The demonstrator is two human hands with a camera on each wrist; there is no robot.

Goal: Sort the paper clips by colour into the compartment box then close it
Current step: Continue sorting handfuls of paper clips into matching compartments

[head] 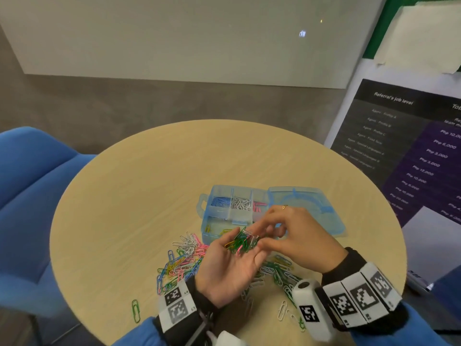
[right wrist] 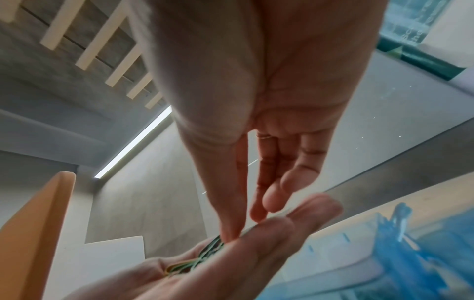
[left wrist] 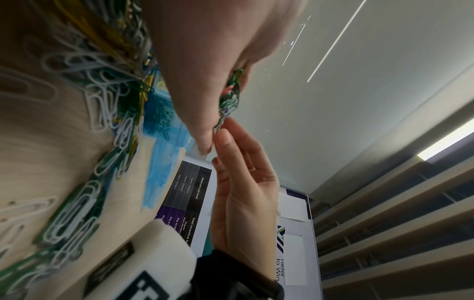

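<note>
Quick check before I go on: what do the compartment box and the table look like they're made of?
Compartment box: looks like translucent pale-blue plastic, glossy; the clips inside show through its walls, and the open lid has moulded ridges. Table: pale wood-look top with fine straight grain lines and a matte finish; probably laminate or veneer, though solid wood cannot be ruled out from these views.

The round tabletop (head: 149,186) has a matt, pale wood-grain finish. The compartment box (head: 219,228) is translucent blue plastic, smooth and faintly glossy, as is its open lid (head: 311,208). The paper clips (head: 184,260) look like wire with glossy coloured coating. The chair (head: 32,191) is matt blue cloth.
</note>
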